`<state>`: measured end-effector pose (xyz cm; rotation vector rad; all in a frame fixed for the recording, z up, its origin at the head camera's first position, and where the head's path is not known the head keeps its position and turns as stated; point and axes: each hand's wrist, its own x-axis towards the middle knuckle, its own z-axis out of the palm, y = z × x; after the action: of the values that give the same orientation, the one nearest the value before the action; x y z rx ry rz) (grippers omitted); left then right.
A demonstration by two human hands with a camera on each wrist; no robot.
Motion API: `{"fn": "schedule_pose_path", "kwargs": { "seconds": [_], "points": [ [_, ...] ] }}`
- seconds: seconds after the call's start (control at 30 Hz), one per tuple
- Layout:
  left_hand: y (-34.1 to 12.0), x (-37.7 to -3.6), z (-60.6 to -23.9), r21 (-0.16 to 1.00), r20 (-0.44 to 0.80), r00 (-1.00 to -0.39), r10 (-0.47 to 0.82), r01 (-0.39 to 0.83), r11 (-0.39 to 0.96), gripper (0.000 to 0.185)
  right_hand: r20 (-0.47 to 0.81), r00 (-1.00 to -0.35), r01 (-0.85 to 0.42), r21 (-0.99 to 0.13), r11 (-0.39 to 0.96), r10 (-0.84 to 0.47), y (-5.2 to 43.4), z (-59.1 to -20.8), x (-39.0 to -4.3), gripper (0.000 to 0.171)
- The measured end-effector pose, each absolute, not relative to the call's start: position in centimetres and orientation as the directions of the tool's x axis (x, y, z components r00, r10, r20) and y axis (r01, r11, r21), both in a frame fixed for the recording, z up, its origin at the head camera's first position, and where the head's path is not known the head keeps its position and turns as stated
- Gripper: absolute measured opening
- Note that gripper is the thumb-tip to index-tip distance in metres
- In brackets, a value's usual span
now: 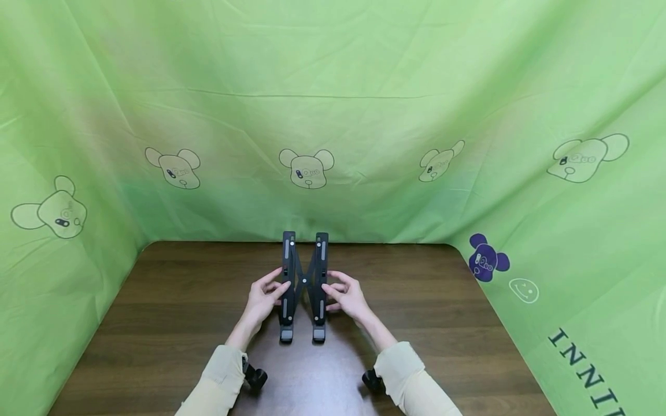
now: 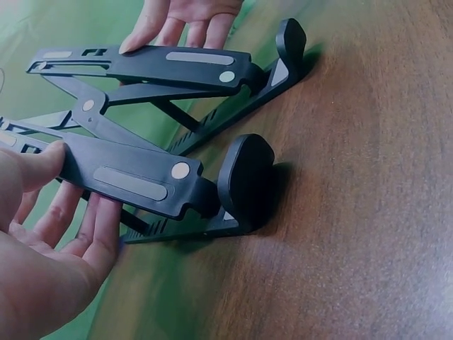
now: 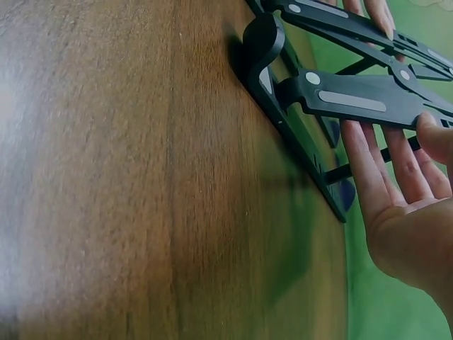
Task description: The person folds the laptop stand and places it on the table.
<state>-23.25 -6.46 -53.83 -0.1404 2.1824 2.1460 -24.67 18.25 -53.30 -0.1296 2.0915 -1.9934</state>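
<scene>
A black folding laptop stand (image 1: 304, 281) stands at the middle of the table, its two long arms side by side and joined by an X-shaped brace. Grey pads line the arms, and upturned lips (image 2: 246, 180) face the near side. My left hand (image 1: 265, 297) grips the left arm, thumb on top and fingers below. On the opposite side my right hand (image 1: 348, 297) holds the right arm (image 3: 361, 99) the same way, its fingers under the edge. Notched base bars and support struts show beneath the raised arms in both wrist views.
The brown wooden table (image 1: 198, 294) spreads around the stand. Green curtain cloth (image 1: 364, 63) with printed bear heads hangs behind it and along both sides. Black wrist-worn devices (image 1: 255, 378) show below the cream sleeves (image 1: 416, 375).
</scene>
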Motion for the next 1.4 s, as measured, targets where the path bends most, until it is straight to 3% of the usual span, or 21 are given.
{"fn": "schedule_pose_path", "kwargs": {
  "seconds": [0.93, 1.23, 1.4],
  "points": [
    [-6.5, -23.3, -54.1, 0.990, -0.142, -0.989, -0.037, -0.143, 0.017, 0.053, -0.122, -0.964, 0.107, -0.992, 0.073, -0.237, 16.5, -53.3, -24.7, 0.048],
    [-6.3, -23.3, -54.2, 0.988, -0.148, -0.988, -0.040, -0.150, 0.043, 0.053, -0.008, -0.960, 0.010, -1.000, -0.005, -0.281, 16.6, -53.5, -24.4, 0.047],
    [-6.1, -23.3, -54.2, 0.984, -0.164, -0.986, -0.030, -0.165, 0.061, 0.053, -0.088, -0.964, 0.080, -0.996, 0.042, -0.249, 16.1, -53.4, -24.4, 0.047]
  ]
}}
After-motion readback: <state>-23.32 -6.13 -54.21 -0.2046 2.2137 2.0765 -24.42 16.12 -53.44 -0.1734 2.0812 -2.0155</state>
